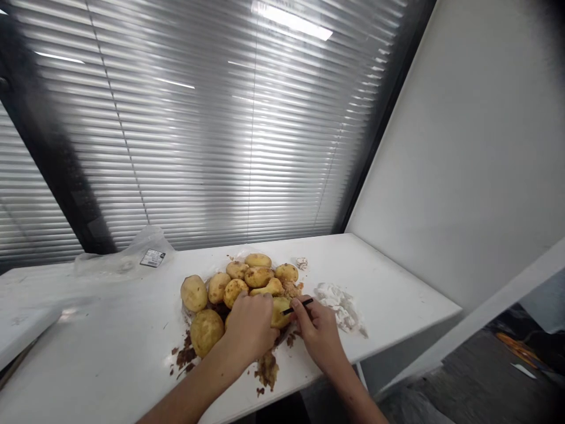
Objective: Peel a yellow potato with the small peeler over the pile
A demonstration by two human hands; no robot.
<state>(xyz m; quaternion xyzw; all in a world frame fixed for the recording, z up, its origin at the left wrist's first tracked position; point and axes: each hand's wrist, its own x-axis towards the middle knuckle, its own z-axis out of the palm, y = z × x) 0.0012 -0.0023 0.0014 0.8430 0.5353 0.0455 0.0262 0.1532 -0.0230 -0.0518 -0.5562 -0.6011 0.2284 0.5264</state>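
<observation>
Low over the pile, my left hand [253, 323] is closed around a yellowish potato [279, 313]; its curled fingers hide part of it. My right hand [318, 330] pinches a thin black stick-like tool [298, 306], its tip touching or just in front of that potato. What kind of tool it is, I cannot tell. Several potatoes lie heaped beyond my hands, among them a large one [206, 333] beside my left wrist and another [193, 292] at the left end. Brown peel scraps [267, 371] lie on the table [128, 341] near its front edge.
Crumpled white tissue [339, 303] lies right of my right hand. A clear plastic bag with a label [152, 257] rests at the back left, and a white flat object [26, 330] at the far left. Blinds [212, 129] stand behind, a white wall panel [477, 147] at right.
</observation>
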